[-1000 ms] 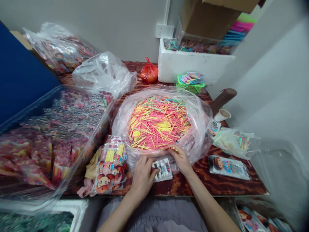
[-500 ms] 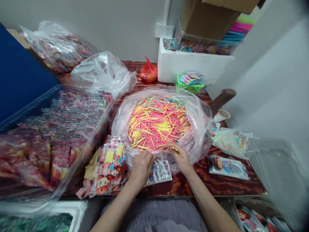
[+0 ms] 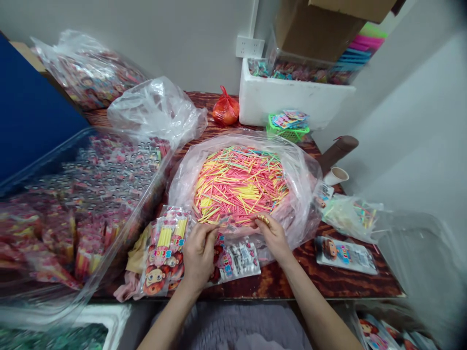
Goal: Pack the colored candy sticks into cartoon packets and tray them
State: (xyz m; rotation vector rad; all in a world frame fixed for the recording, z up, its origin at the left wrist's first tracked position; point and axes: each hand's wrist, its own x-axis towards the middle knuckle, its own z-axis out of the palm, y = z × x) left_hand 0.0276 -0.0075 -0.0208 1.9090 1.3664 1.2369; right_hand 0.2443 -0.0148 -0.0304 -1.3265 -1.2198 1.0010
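Observation:
My left hand [image 3: 200, 250] is closed, thumb and fingers pressed together, at the near edge of a large clear bag [image 3: 306, 194]. Clear film shows by its fingertips; I cannot tell what it grips. Thin pink, yellow and green sticks [image 3: 242, 189] fill the bag. At the bag's near right side, my right hand [image 3: 273, 238] is closed around a small bunch of yellow sticks [image 3: 264, 219], whose ends show at the fingers. Printed pouches [image 3: 239, 260] lie flat between and below my hands. Left of them rest pouches holding yellow sticks [image 3: 166, 236].
A clear bin [image 3: 146, 199] of filled pouches stands at left. Behind are a crumpled plastic bag [image 3: 156, 109], a red bag [image 3: 225, 109], a green basket [image 3: 288, 132] and a white foam box [image 3: 292, 99]. At right are a paper cup [image 3: 336, 176], a brown bottle [image 3: 339, 148] and a pouch stack [image 3: 346, 255].
My left hand has moved left and slightly nearer, uncovering more of the printed pouches. My right hand has turned slightly in nearly the same place, still closed around the yellow sticks.

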